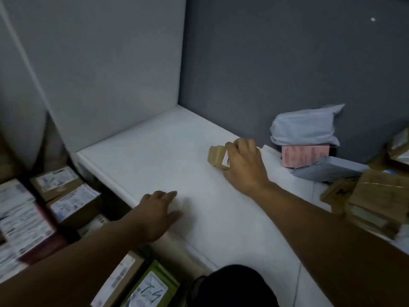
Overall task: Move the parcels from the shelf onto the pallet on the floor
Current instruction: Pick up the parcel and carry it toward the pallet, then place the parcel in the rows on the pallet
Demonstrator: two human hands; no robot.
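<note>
My right hand grips a small brown cardboard parcel that stands on the white shelf, fingers curled over its top. My left hand lies flat near the shelf's front edge with fingers straight, holding nothing. To the right on the shelf lie a grey plastic mailer, a pink-labelled parcel, a flat grey parcel and a pile of brown cardboard parcels. Below the shelf at the left sit several labelled boxes; whether they rest on a pallet is hidden.
A white side panel closes the shelf on the left and a grey wall stands behind it. More labelled boxes lie at the bottom. A dark rounded shape fills the lower middle.
</note>
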